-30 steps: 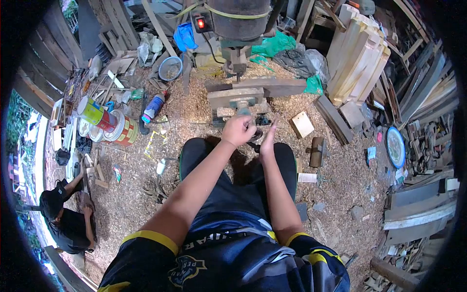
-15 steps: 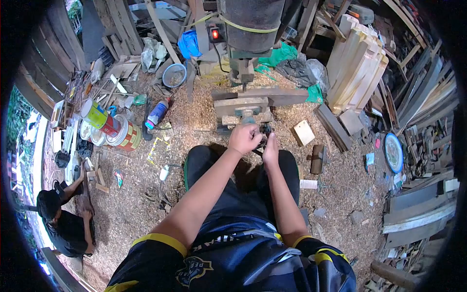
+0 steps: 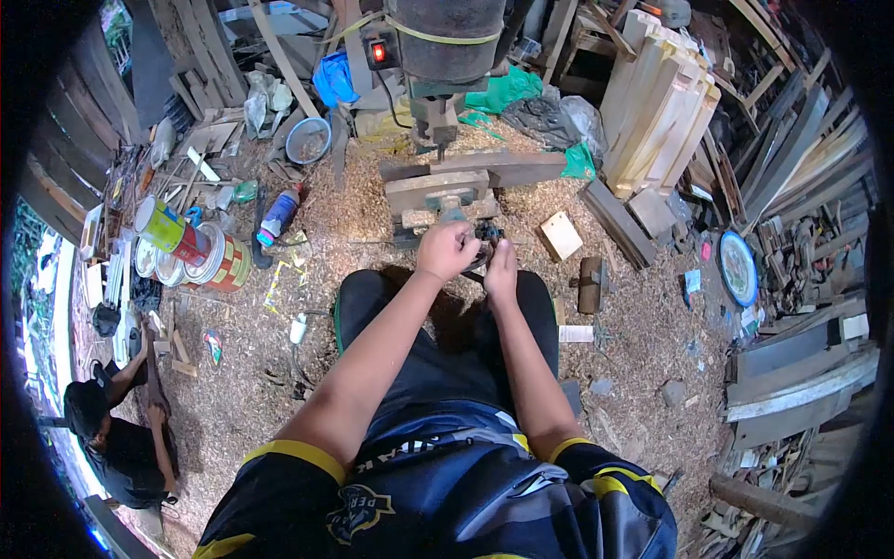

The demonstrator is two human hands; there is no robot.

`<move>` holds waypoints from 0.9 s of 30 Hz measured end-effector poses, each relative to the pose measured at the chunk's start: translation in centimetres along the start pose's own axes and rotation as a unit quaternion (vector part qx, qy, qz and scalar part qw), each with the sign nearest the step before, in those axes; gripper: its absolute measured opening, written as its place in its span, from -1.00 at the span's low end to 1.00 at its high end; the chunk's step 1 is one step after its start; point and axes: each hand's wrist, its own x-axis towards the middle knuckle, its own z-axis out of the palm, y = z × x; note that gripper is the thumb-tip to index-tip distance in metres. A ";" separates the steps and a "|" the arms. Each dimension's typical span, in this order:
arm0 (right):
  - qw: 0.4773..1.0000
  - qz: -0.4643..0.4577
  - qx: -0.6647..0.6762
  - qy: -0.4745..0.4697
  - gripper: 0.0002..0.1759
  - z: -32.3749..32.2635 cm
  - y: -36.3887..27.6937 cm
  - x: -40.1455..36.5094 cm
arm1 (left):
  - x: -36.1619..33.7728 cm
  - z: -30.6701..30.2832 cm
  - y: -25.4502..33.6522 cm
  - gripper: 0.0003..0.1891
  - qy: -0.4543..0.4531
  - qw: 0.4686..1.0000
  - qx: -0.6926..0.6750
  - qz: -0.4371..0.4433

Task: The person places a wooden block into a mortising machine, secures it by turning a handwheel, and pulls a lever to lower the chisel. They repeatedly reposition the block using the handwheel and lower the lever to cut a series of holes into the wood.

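My left hand is closed in front of the machine vise, its fingers curled; whatever they hold is hidden. Beside it my right hand is closed against a small dark metal part at the vise's front. The vise sits low under a drill press, whose switch glows red. A wooden board lies across the vise, and a longer dark plank is behind it, below the drill bit.
Shavings cover the floor. A wood block and a dark wooden mallet-like piece lie to the right. Stacked buckets and a spray can are at left. A person in black crouches at far left, holding a dark piece of wood.
The whole view has shifted, so the scene appears slightly further left and up. My hands stay at the front of the vise, the right hand's fingers now drawn in more around the dark part.
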 end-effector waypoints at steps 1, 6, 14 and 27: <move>0.996 0.074 0.046 -0.028 -0.28 -0.6 0.8 0.9 | -0.1 -0.1 0.0 -0.77 0.002 1.000 -0.011 -0.005; 0.997 -0.010 -0.069 0.034 -0.21 0.3 -0.4 -0.2 | 0.2 0.1 -0.3 -0.76 -0.005 1.000 0.005 0.016; 0.998 -0.059 -0.017 0.018 -0.33 0.3 0.3 0.4 | 0.3 -0.4 0.2 -0.76 -0.019 0.999 0.029 0.005; 0.999 0.009 -0.035 0.040 -0.33 -1.1 0.6 1.4 | 0.3 -0.4 0.4 -0.76 0.019 0.997 0.027 0.064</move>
